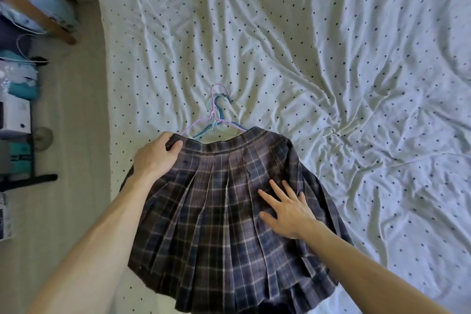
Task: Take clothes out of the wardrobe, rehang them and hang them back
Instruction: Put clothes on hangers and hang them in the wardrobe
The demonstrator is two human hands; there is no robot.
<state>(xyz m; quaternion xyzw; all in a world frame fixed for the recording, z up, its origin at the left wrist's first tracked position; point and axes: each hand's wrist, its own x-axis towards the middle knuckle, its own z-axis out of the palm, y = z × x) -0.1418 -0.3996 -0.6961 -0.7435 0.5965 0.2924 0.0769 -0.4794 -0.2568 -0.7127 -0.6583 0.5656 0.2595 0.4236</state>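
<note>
A dark plaid pleated skirt lies spread on the bed, waistband away from me. My left hand grips the left end of the waistband. My right hand rests flat on the pleats at the right side, fingers spread. Several thin wire hangers, pink, blue and teal, lie stacked on the sheet just beyond the waistband, their lower bars hidden under the skirt.
The bed carries a wrinkled white sheet with dark dots. A strip of floor runs along the bed's left edge. Boxes, bags and a dark stand crowd the far left, with a wooden pole leaning above them.
</note>
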